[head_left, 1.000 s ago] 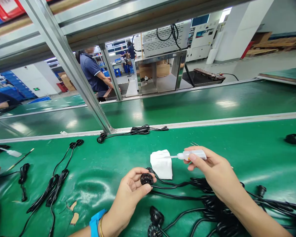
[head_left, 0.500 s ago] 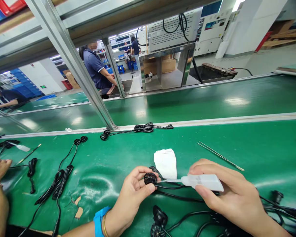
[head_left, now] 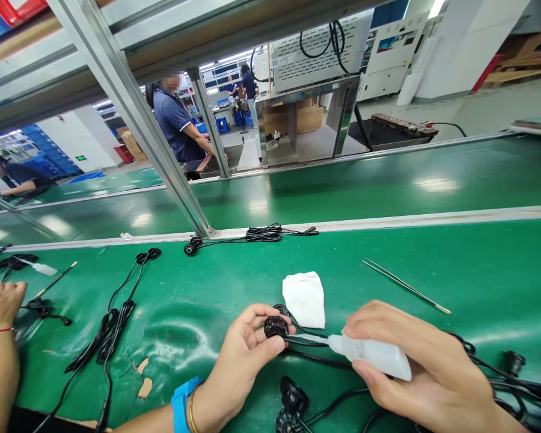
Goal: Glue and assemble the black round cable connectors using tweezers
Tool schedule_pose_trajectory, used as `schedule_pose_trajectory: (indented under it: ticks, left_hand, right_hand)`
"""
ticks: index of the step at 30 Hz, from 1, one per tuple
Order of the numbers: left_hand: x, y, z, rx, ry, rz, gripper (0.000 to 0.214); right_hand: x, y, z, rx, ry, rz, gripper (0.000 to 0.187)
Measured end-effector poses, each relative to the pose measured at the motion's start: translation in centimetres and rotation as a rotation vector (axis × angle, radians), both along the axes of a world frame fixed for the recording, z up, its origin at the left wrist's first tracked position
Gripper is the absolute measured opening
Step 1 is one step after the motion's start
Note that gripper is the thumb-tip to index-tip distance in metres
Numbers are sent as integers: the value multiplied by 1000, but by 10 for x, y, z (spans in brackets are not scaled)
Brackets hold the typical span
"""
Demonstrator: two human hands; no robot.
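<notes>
Between the thumb and fingers of my left hand [head_left: 249,343] is a small round black cable head [head_left: 276,326], its cable trailing off to the right. My right hand [head_left: 426,355] is closed around a white squeeze bottle [head_left: 373,356], tilted with its long thin nozzle pointing left. The nozzle tip is at the right edge of the cable head; whether it touches cannot be seen. Just behind my hands lies a folded white cloth [head_left: 304,299]. More black cable heads [head_left: 293,400] and cables rest in front of and below my right hand.
Metal tweezers [head_left: 406,286] lie on the green bench mat [head_left: 491,270] at right. Bundled black cables [head_left: 112,331] lie to the left, another bundle [head_left: 264,233] by the metal post [head_left: 162,162]. A co-worker's hand [head_left: 2,304] is at far left, near a second bottle [head_left: 44,269].
The bottle's rear end has dropped, along with my right hand, so the bottle slopes more. My left hand holds nearly still. At far left the co-worker's hand and the cable beside it have shifted.
</notes>
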State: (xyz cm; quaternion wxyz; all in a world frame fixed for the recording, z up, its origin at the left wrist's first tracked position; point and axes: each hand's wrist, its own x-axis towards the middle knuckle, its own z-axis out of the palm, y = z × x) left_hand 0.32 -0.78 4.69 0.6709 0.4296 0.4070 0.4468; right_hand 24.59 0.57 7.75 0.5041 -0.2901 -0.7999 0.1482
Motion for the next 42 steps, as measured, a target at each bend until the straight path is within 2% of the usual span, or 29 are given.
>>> schedule_pose_trajectory:
  ticks: [11, 24, 42]
  left_hand:
    - [0, 1, -2, -11, 0, 1, 26]
    - [-2, 1, -1, -14, 12, -2, 27]
    - [-2, 0, 0, -12, 40, -5, 27]
  right_hand:
    - [1, -3, 6, 89, -93, -6, 21]
    - [-1, -3, 8, 80, -124, 10, 24]
    - [-1, -8, 7, 189, -228, -61, 16]
